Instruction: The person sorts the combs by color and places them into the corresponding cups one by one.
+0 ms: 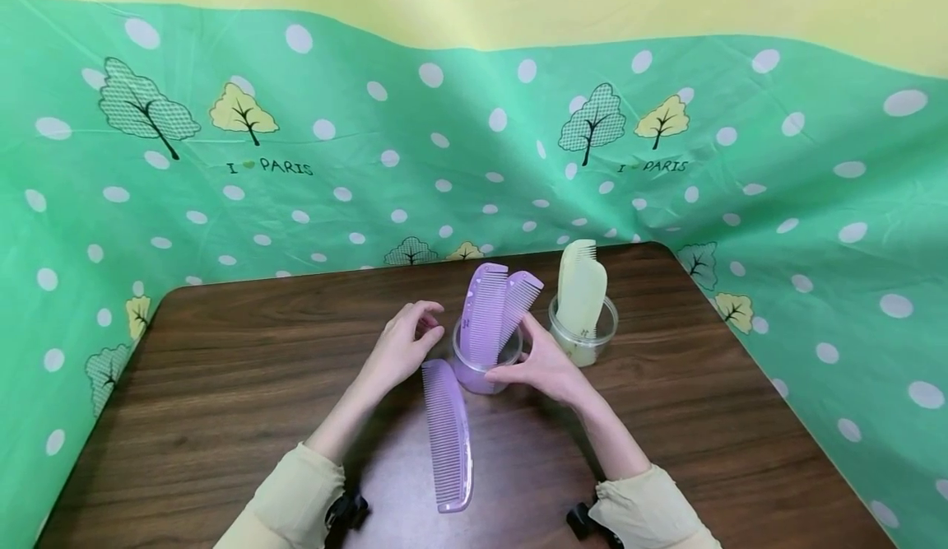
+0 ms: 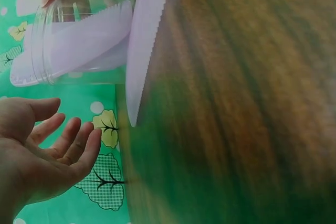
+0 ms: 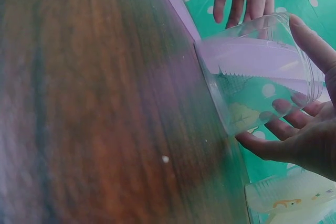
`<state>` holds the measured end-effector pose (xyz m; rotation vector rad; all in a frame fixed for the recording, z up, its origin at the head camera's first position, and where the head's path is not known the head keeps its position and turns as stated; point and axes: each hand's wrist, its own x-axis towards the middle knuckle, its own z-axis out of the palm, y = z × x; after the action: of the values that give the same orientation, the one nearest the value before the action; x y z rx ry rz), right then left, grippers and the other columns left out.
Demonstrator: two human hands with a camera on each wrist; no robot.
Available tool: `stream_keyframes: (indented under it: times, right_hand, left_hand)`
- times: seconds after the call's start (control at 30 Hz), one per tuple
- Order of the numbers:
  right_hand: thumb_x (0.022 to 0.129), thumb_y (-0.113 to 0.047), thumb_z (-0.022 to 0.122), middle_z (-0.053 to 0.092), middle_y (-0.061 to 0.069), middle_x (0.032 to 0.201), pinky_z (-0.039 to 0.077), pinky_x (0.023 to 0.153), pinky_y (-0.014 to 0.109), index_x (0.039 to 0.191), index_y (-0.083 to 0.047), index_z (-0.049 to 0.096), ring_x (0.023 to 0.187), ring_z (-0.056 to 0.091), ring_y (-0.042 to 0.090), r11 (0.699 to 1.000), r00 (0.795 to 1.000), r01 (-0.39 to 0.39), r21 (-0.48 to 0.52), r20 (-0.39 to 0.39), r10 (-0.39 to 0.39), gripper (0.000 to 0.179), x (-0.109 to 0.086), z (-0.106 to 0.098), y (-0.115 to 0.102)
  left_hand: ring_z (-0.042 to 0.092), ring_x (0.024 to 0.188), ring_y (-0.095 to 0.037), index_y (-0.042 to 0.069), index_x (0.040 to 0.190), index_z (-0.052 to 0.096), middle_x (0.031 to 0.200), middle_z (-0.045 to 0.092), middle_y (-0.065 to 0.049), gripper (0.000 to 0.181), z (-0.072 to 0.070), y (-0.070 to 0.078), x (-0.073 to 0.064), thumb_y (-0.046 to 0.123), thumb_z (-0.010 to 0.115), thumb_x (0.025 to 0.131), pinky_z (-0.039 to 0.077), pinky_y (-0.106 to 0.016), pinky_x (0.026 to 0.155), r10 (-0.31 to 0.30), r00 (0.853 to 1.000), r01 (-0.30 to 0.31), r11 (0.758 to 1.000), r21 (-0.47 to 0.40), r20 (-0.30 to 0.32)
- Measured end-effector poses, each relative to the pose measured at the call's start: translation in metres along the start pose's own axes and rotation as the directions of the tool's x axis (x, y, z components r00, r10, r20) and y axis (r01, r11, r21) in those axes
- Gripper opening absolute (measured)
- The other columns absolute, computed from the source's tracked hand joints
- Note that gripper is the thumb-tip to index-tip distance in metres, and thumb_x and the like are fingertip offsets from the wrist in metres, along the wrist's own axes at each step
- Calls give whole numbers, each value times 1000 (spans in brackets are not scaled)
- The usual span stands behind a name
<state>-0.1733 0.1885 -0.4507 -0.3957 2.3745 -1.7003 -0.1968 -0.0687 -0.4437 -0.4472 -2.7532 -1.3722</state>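
Note:
A clear round jar [image 1: 474,384] stands on the table with purple combs [image 1: 485,310] upright in it, their tops leaning apart. My right hand [image 1: 546,361] holds the jar by its right side; in the right wrist view the thumb lies at the rim and the fingers behind the wall. A larger-looking purple comb [image 1: 450,442] lies flat in front of the jar, teeth to the left. To the jar's left hovers my left hand [image 1: 406,341], fingers loosely bent and holding nothing. The left wrist view shows a gap between this hand [image 2: 58,150] and the jar.
Right of the purple combs stands a second clear jar [image 1: 609,328] with pale yellow combs [image 1: 583,290]. The brown wooden table [image 1: 244,401] backs onto a green dotted cloth [image 1: 355,195]. Dark wrist-worn devices [image 1: 346,511] sit near both sleeves.

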Motion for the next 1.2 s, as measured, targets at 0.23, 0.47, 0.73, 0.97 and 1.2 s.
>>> stream_keyframes:
  times: [0.23,0.47,0.73,0.97,1.2]
  right_hand:
    - [75,-17,93,50,11,152,44,113,63,152,-15,39,140,48,32,1000,1000,3,-3,-1,-3,94,1,0,0]
    - [75,-18,93,51,11,151,45,113,60,152,-15,39,139,49,32,1000,1000,-2,-17,4,2,93,2,0,0]
    - [75,-15,92,51,11,151,48,111,58,152,-15,38,138,49,30,1000,1000,9,-1,2,-9,94,2,0,0]
    - [74,-14,93,53,9,149,50,110,54,151,-17,40,136,51,28,1000,1000,18,1,2,-18,94,2,0,1]
    - [75,-14,92,52,12,151,47,111,59,152,-14,39,139,48,34,1000,1000,18,2,9,-18,94,2,1,-1]
  left_hand:
    - [67,99,-26,5,128,64,110,68,-12,35,0,-5,-6,10,70,95,55,-46,94,-7,1000,7,1000,-15,24]
    - [66,105,-30,5,133,60,116,67,-16,46,-1,-11,-12,13,76,91,54,-48,96,-29,997,28,999,27,74]
    - [65,112,-28,12,140,58,123,65,-12,61,-3,-17,-20,28,83,87,54,-48,98,-52,985,28,989,145,164]
    - [60,117,-27,17,142,59,123,63,-8,77,-4,-18,-24,45,89,76,52,-51,98,-88,975,29,961,274,205]
    - [57,122,-27,18,140,61,128,60,-6,85,-2,-18,-26,51,92,68,53,-54,96,-133,963,50,944,326,236]
